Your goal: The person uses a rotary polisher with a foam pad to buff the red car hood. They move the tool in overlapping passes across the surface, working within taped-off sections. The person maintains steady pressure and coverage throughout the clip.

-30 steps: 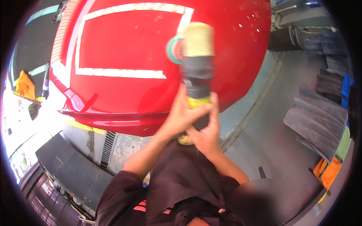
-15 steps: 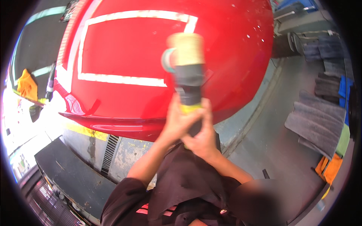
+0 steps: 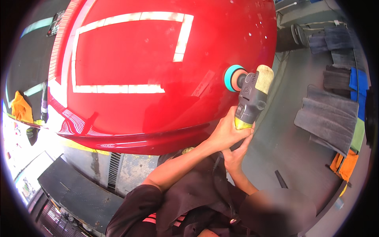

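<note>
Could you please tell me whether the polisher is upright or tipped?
Tipped: the polisher has its pad facing left, not straight down.

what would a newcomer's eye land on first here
The glossy red car hood would likely stand out first, filling the upper middle, with a bright white reflection shaped like a broken frame. Next comes the gray polisher near the hood's right edge, its turquoise-rimmed pad toward the paint, left hand and right hand at its handle.

The grey floor (patchy in places) carries a slim dark strip.
</note>
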The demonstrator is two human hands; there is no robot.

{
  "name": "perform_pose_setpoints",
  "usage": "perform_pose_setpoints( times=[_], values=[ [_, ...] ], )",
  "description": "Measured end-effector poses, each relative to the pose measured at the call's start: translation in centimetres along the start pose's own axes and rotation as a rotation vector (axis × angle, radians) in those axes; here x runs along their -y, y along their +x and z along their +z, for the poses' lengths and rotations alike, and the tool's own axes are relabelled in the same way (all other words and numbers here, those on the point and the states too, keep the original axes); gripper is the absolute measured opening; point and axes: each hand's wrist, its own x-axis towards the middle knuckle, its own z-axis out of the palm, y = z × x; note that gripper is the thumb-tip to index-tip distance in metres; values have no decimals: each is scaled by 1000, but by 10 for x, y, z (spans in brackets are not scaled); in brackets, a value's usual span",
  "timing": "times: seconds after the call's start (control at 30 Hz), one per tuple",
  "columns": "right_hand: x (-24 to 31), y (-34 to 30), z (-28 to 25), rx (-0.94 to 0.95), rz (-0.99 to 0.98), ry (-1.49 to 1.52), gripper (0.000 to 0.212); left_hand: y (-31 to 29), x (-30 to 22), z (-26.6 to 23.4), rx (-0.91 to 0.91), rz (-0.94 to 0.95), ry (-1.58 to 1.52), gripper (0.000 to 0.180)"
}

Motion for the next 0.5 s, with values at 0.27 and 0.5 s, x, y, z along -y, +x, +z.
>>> perform_pose_setpoints(
  times=[0.27, 0.5],
  values=[
    [43, 17, 76, 598, -224, -119, 110, -90, 14, -116, -391, 170, -272, 57],
    [1, 3, 18, 362, -125, -72, 110, -50, 17, -42, -212, 36, -47, 58]
  ],
)
